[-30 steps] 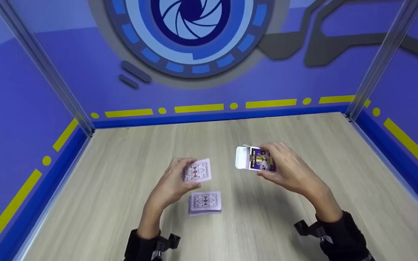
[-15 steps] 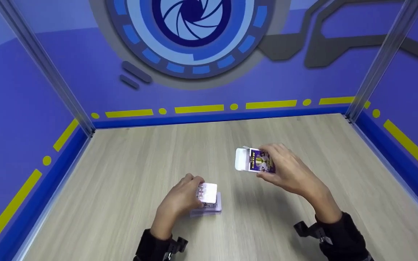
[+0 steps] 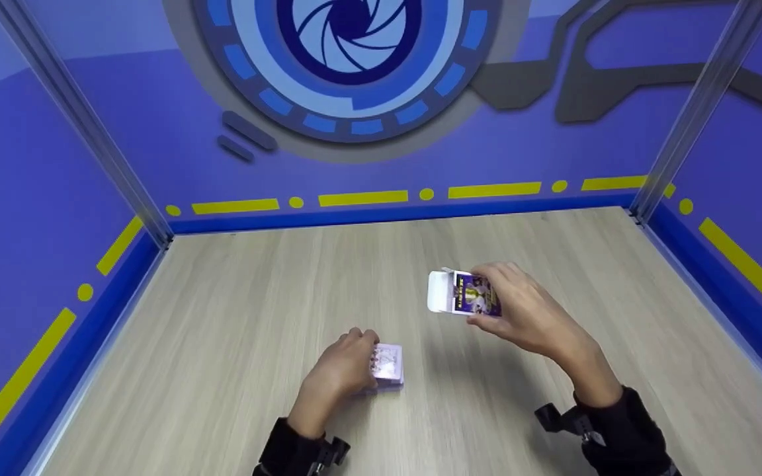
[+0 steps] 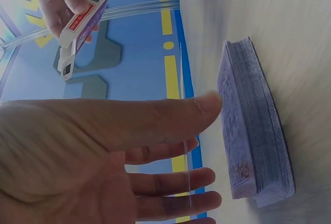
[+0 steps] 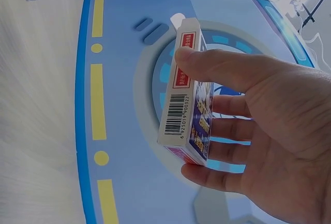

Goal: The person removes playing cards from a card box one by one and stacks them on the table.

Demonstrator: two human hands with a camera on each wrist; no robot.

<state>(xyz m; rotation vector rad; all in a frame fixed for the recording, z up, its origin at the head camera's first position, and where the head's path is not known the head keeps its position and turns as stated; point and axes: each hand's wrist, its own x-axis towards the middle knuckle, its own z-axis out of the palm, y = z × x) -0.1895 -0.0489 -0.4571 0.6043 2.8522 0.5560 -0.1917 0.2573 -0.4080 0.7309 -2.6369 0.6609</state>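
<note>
Loose cards at the left grip (image 3: 343, 367), open box (image 3: 477, 295) in the right grip (image 3: 534, 312).
The left grip pinches what seems to be one thin card (image 3: 387, 361), seen almost edge-on in the left wrist view, just above the deck (image 4: 258, 125), which lies flat on the worktop (image 3: 262, 284) with its layers a little uneven. The right grip pinches the box by its narrow sides, raised, flap (image 3: 440, 292) toward the left. I judge the card light, bendable and rather slippery, so it is better held by opposite edges, with little force. The deck should be heavier and can slide apart; take it across both sides. The box is probably thin cardboard, and strong squeezing may crush its mouth.
</note>
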